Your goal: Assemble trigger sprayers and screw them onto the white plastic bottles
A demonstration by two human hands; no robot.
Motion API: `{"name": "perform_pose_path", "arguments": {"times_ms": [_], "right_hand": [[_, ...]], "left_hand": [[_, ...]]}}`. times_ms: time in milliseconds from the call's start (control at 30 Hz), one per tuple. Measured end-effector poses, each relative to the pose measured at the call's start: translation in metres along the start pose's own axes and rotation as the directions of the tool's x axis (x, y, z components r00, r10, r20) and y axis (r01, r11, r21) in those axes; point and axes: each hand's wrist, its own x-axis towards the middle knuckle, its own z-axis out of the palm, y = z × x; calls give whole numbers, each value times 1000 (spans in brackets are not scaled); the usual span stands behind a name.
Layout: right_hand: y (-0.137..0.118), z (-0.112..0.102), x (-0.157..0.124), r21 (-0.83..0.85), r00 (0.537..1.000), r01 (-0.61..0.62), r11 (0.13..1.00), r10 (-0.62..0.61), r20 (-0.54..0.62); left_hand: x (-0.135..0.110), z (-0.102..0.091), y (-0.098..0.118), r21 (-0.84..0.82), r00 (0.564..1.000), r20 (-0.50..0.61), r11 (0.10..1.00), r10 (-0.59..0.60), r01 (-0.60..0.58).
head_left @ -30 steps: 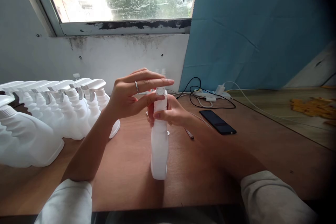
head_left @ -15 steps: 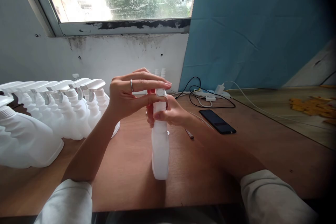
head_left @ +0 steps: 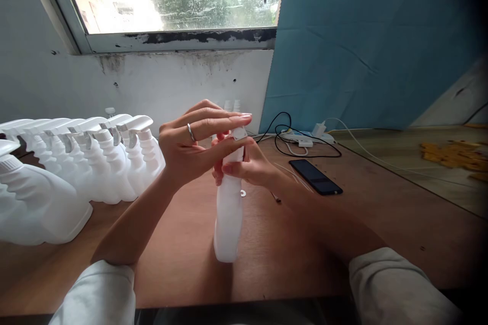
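Note:
A translucent white spray bottle stands in front of me, edge-on and tilted slightly, its base near the table top. My right hand is closed around its neck, with the thumb on the near side and the fingers wrapped behind. From the left, my left hand, with a ring on one finger, grips the white spray head on top. Its long fingers lie over the head and the thumb presses the near side. Most of the head and the collar are hidden by both hands.
Several white spray bottles with heads stand in rows at the left. A bigger-looking near one is closest to me. A phone, cables, a power strip and a small white ring lie beyond and right.
The bottle has tipped, its base shifting left and its top a little right. My left hand has turned with the spray head, its thumb moving right. My right hand keeps hold of the neck.

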Motion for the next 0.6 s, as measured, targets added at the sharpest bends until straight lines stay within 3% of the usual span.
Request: {"name": "perform_pose_path", "arguments": {"times_ms": [233, 600], "right_hand": [[3, -1, 0, -1, 1000, 3, 1000, -3, -19], [14, -10, 0, 12, 998, -32, 999, 31, 45]], "left_hand": [[-3, 1, -8, -50, 999, -33, 999, -3, 2], [-3, -2, -3, -80, 987, 98, 987, -131, 139]]}}
